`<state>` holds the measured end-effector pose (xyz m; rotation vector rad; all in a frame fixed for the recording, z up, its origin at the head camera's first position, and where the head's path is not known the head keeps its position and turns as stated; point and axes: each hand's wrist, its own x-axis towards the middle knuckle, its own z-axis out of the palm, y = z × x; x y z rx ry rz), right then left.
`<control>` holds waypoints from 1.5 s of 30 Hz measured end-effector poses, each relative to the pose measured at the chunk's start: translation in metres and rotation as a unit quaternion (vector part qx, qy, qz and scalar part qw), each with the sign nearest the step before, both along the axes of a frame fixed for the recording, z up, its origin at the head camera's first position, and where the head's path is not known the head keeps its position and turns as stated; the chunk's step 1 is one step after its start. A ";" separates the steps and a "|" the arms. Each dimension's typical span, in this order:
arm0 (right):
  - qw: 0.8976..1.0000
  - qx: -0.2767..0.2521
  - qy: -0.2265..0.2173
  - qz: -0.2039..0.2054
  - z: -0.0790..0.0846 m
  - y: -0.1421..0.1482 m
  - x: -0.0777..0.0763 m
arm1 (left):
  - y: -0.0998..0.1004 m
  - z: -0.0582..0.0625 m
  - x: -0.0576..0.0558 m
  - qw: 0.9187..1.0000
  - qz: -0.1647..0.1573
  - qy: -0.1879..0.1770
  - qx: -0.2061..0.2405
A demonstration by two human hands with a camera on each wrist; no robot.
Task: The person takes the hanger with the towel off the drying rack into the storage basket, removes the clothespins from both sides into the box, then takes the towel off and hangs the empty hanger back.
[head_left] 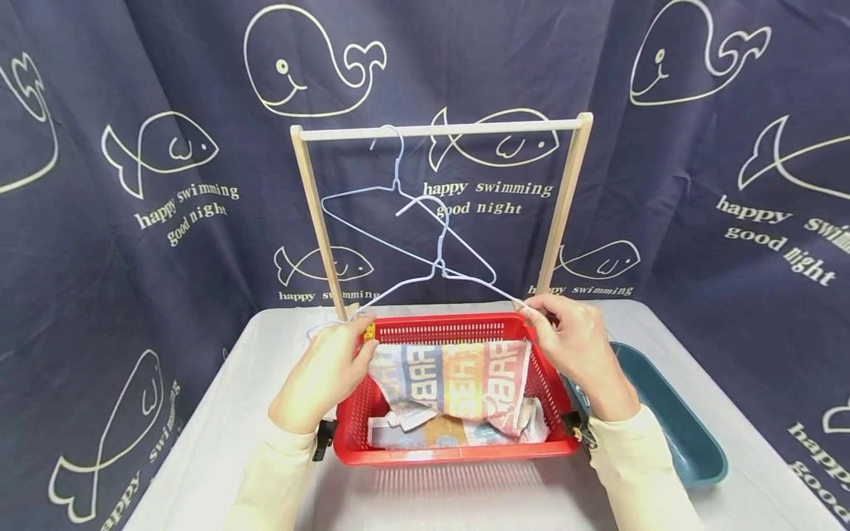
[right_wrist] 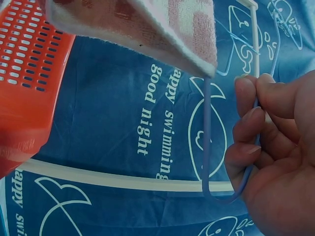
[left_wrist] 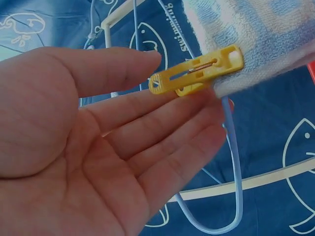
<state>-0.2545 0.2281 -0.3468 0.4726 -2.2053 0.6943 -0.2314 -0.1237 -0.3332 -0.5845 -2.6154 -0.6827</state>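
A blue wire clothes hanger (head_left: 443,234) stands hook-up over a red basket. A small striped towel (head_left: 458,376) with lettering hangs from its lower bar. In the left wrist view, a yellow clothespin (left_wrist: 197,71) grips the towel's corner at the hanger. My left hand (head_left: 324,372) is beside that corner, its fingers nearly straight behind the clothespin and hanger end. The thumb stands apart from the clothespin. With thumb and fingers, my right hand (head_left: 576,343) pinches the hanger's sloping arm near its right end. The towel's right corner (right_wrist: 204,59) shows no clothespin.
More cloth lies inside the red basket (head_left: 458,453). Behind it stands a wooden rack (head_left: 478,128), with another blue hanger (head_left: 372,232) hooked on its crossbar. A teal tub (head_left: 710,450) sits on the white table (head_left: 750,413) at right. A dark printed curtain (head_left: 425,44) surrounds the table.
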 end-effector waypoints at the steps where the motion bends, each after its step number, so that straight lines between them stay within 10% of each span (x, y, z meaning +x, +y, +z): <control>1: 1.000 0.000 0.000 -0.001 0.000 0.000 0.000 | 0.000 0.000 0.000 1.000 -0.002 0.002 0.003; 45: 1.000 -0.012 -0.015 -0.004 0.002 0.005 0.002 | -0.008 0.007 0.001 0.992 0.043 0.060 0.098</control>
